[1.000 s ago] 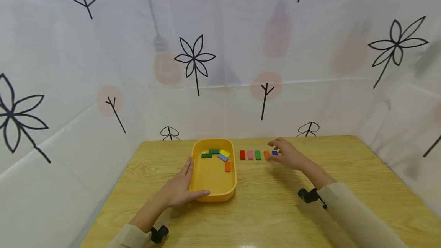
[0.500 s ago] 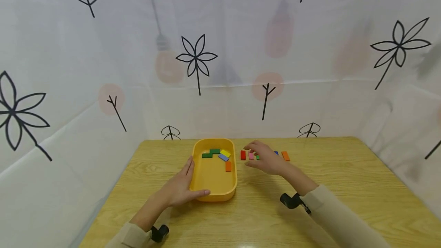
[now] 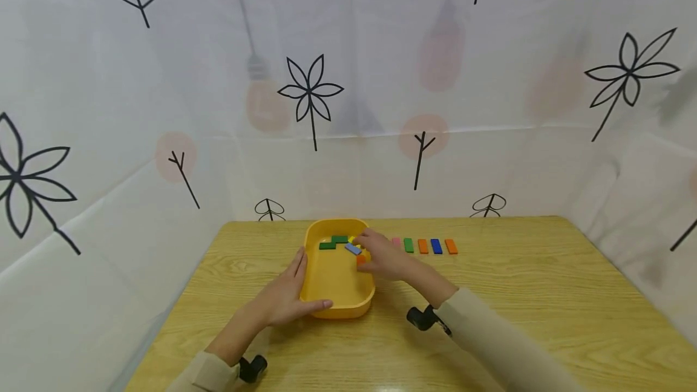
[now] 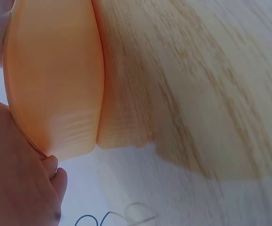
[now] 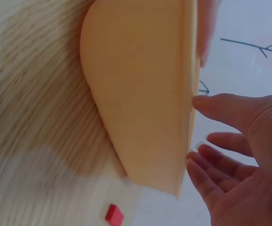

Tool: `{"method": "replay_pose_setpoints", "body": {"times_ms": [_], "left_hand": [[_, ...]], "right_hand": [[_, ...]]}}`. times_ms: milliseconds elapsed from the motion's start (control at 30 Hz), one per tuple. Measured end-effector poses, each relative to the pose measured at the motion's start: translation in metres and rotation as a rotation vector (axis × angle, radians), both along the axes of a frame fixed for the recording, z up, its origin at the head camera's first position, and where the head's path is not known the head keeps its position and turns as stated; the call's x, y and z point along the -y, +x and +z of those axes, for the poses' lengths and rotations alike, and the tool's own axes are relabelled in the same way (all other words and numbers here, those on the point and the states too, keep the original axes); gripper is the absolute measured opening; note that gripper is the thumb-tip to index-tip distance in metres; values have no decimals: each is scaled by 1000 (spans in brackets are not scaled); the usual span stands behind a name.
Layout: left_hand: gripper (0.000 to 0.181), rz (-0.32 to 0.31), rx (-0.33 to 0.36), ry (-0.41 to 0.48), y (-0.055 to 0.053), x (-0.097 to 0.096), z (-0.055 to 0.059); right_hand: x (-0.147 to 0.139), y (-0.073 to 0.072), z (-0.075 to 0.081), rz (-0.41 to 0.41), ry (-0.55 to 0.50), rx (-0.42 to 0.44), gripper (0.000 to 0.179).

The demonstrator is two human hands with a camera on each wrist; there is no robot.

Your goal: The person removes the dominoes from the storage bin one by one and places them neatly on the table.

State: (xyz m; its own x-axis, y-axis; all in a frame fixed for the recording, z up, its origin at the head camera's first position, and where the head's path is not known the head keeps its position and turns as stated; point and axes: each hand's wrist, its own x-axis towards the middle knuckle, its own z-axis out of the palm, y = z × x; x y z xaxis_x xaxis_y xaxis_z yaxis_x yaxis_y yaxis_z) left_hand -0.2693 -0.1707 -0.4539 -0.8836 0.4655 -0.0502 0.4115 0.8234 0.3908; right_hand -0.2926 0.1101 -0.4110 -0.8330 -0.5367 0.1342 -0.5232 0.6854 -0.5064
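A yellow plastic tray (image 3: 332, 286) stands on the table. My left hand (image 3: 280, 301) rests along its left side, thumb extended over the near rim. My right hand (image 3: 388, 259) reaches over the right rim, its fingers above an orange block (image 3: 360, 259) and a partly covered yellow block (image 3: 351, 239). In the right wrist view its thumb and fingers are spread, with nothing seen between them. A light blue block (image 3: 353, 249) and two green blocks, one at the far wall (image 3: 340, 239), also lie in the tray.
Right of the tray, small blocks form a row: a pink block (image 3: 396, 242), green block (image 3: 409, 245), orange block (image 3: 423, 247), dark blue block (image 3: 436, 246) and another orange block (image 3: 451, 247). A red block (image 5: 113, 215) lies nearest the tray. A patterned white cloth (image 3: 359, 168) hangs behind.
My right hand has moved left from the row's right end, across the row, to over the tray, uncovering the dark blue and last orange blocks. My left hand has stayed on the tray.
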Motion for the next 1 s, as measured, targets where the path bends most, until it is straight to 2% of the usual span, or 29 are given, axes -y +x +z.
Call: {"method": "replay_pose_setpoints", "body": {"times_ms": [133, 300, 433, 567, 867, 1000], "left_hand": [[121, -10, -2, 9, 0, 0, 1], [120, -19, -1, 14, 0, 1, 0], [120, -16, -3, 10, -2, 2, -2], [120, -12, -8, 5, -3, 2, -3], [120, -17, -4, 7, -3, 0, -4], [120, -10, -7, 1, -3, 0, -4]], "right_hand": [[18, -6, -7, -6, 6, 16, 43], [40, -14, -19, -71, 46, 20, 44], [56, -19, -26, -113, 134, -14, 42], [68, -22, -30, -155, 164, -61, 37], [81, -30, -43, -341, 174, -59, 31], [83, -35, -45, -416, 143, -27, 38]]}}
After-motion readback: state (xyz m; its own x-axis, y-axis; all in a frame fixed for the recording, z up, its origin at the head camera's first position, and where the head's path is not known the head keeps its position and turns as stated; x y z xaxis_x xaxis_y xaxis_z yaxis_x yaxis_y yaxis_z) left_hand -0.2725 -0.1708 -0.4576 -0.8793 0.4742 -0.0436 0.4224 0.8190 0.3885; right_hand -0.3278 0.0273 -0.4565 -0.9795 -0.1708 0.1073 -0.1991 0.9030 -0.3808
